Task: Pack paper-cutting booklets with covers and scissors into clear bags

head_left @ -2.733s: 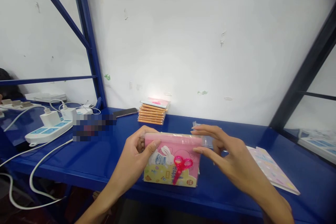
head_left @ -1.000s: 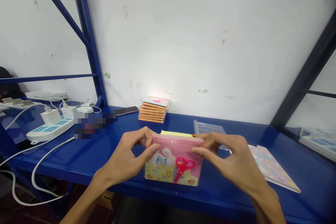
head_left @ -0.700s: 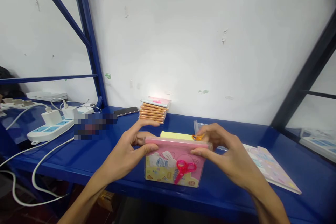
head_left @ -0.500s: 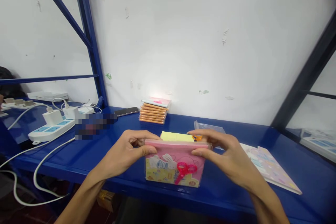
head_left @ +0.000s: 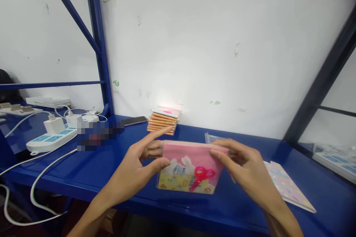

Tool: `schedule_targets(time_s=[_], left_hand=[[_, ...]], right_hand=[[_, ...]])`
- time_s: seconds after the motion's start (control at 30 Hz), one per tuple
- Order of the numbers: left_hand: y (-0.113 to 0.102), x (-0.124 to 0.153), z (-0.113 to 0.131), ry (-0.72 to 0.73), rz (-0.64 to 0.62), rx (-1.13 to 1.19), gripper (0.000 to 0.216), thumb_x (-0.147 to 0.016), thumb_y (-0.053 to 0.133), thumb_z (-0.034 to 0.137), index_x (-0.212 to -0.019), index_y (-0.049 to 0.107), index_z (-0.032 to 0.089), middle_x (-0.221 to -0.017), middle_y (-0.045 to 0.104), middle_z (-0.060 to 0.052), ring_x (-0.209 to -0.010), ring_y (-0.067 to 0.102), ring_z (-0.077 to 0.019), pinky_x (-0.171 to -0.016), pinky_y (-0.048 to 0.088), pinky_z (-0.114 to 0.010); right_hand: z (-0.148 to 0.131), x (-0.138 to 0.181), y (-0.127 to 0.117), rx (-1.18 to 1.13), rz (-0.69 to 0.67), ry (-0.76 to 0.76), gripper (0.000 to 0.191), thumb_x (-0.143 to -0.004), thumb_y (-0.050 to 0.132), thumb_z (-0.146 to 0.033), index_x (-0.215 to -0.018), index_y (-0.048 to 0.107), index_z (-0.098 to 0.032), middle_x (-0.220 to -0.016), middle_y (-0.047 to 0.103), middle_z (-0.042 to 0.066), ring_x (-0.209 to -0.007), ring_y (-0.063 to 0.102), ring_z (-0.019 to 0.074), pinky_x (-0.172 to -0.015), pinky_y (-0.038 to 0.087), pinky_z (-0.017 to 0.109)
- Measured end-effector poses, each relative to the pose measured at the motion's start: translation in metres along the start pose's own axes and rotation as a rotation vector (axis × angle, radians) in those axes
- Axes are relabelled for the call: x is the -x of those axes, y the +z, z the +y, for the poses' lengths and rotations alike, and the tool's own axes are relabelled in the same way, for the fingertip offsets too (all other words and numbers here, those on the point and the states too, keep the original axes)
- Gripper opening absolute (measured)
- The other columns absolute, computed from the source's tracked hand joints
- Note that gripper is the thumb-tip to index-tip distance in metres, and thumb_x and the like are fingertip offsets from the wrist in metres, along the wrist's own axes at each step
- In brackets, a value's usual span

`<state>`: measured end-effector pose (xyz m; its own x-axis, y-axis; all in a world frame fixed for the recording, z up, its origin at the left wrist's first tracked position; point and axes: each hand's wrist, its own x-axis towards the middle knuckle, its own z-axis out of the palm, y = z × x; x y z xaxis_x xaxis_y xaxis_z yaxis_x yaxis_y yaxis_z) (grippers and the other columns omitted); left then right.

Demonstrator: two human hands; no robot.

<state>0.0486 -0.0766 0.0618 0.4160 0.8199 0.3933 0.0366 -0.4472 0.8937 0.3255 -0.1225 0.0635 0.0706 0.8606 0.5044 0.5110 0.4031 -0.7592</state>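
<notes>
A pink and yellow paper-craft pack (head_left: 178, 183) in a clear plastic sleeve stands upright before me, its front facing me. Bright pink child-size scissors (head_left: 200, 176) show on that front, beside a printed white rabbit. My right hand (head_left: 244, 164) pinches the upper right corner, thumb in front and fingers behind. At the left edge, my left hand (head_left: 141, 163) has its thumb against the front and curled fingers behind; its index finger points up and away from the pack. The back of the pack is hidden.
Orange-edged packs (head_left: 161, 122) are stacked by the wall. Clear plastic (head_left: 213, 137) lies behind my right hand, and a pastel booklet (head_left: 292, 187) rests at the right. A phone (head_left: 135, 120), a power strip (head_left: 52, 140) and white cables (head_left: 36, 177) occupy the left of the blue table (head_left: 125, 181).
The pack has shifted slightly right and up in view. Yellow paper and orange scissors behind its top edge no longer show. My left index finger has lifted off the top edge.
</notes>
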Motion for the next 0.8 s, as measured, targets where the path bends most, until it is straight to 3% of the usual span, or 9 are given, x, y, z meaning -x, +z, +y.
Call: schedule_targets(time_s=[0.1, 0.2, 0.27, 0.33, 0.47, 0.53, 0.67, 0.8], left_hand=[[-0.011, 0.003, 0.007, 0.093, 0.034, 0.048, 0.062, -0.096, 0.059, 0.05, -0.151, 0.043, 0.027, -0.133, 0.069, -0.012, -0.116, 0.069, -0.0286, -0.098, 0.055, -0.038], [-0.026, 0.004, 0.014, 0.156, 0.166, 0.007, 0.049, -0.101, 0.049, 0.049, -0.142, 0.05, 0.023, -0.128, 0.071, -0.012, -0.115, 0.07, -0.0292, -0.092, 0.057, -0.038], [-0.035, 0.006, 0.018, 0.158, 0.241, 0.0, 0.041, -0.102, 0.049, 0.047, -0.134, 0.055, 0.023, -0.119, 0.075, -0.01, -0.108, 0.073, -0.0281, -0.085, 0.058, -0.036], [-0.041, 0.008, 0.021, 0.129, 0.291, -0.008, 0.035, -0.101, 0.051, 0.047, -0.126, 0.058, 0.023, -0.109, 0.077, -0.008, -0.099, 0.075, -0.0266, -0.078, 0.059, -0.033], [-0.044, 0.013, 0.024, 0.098, 0.336, -0.061, 0.03, -0.097, 0.057, 0.048, -0.115, 0.06, 0.024, -0.1, 0.078, -0.005, -0.087, 0.077, -0.024, -0.071, 0.058, -0.031], [-0.042, 0.013, 0.024, 0.1, 0.334, -0.083, 0.028, -0.097, 0.057, 0.047, -0.112, 0.061, 0.024, -0.097, 0.078, -0.004, -0.085, 0.077, -0.023, -0.072, 0.058, -0.031], [-0.038, 0.01, 0.017, 0.051, 0.271, -0.15, 0.025, -0.099, 0.052, 0.046, -0.107, 0.063, 0.025, -0.095, 0.077, -0.003, -0.083, 0.075, -0.0212, -0.074, 0.056, -0.031], [-0.032, 0.002, -0.001, -0.103, 0.091, -0.399, 0.033, -0.1, 0.043, 0.05, -0.106, 0.066, 0.026, -0.097, 0.075, -0.006, -0.097, 0.072, -0.0285, -0.085, 0.054, -0.041]], right_hand=[[0.01, -0.021, -0.02, -0.036, 0.185, 0.062, 0.037, -0.085, 0.074, -0.052, -0.098, 0.078, -0.018, -0.056, 0.063, 0.0, -0.043, 0.049, 0.0128, -0.04, 0.04, 0.026], [0.032, -0.065, -0.038, -0.036, 0.301, 0.077, 0.044, -0.081, 0.076, -0.055, -0.103, 0.077, -0.016, -0.064, 0.069, 0.002, -0.055, 0.057, 0.0151, -0.051, 0.047, 0.026], [0.051, -0.1, -0.041, -0.022, 0.284, 0.128, 0.048, -0.085, 0.072, -0.053, -0.112, 0.074, -0.013, -0.08, 0.075, 0.006, -0.068, 0.064, 0.0171, -0.06, 0.05, 0.028], [0.071, -0.133, -0.036, 0.011, 0.228, 0.206, 0.041, -0.092, 0.068, -0.045, -0.111, 0.073, -0.01, -0.083, 0.075, 0.008, -0.071, 0.065, 0.0168, -0.064, 0.052, 0.029], [0.102, -0.173, -0.005, 0.078, 0.012, 0.388, 0.027, -0.099, 0.065, -0.034, -0.116, 0.067, -0.014, -0.107, 0.071, 0.006, -0.085, 0.07, 0.018, -0.075, 0.06, 0.035], [0.112, -0.18, 0.015, 0.102, -0.076, 0.417, 0.03, -0.099, 0.066, -0.034, -0.123, 0.064, -0.016, -0.119, 0.068, 0.007, -0.096, 0.07, 0.0215, -0.08, 0.061, 0.04], [0.118, -0.179, 0.047, 0.127, -0.163, 0.354, 0.033, -0.099, 0.065, -0.035, -0.126, 0.063, -0.017, -0.123, 0.067, 0.008, -0.1, 0.069, 0.0232, -0.084, 0.06, 0.042], [0.104, -0.164, 0.052, 0.186, -0.164, 0.245, 0.033, -0.099, 0.064, -0.037, -0.126, 0.063, -0.017, -0.123, 0.066, 0.008, -0.101, 0.069, 0.0233, -0.085, 0.059, 0.041]])
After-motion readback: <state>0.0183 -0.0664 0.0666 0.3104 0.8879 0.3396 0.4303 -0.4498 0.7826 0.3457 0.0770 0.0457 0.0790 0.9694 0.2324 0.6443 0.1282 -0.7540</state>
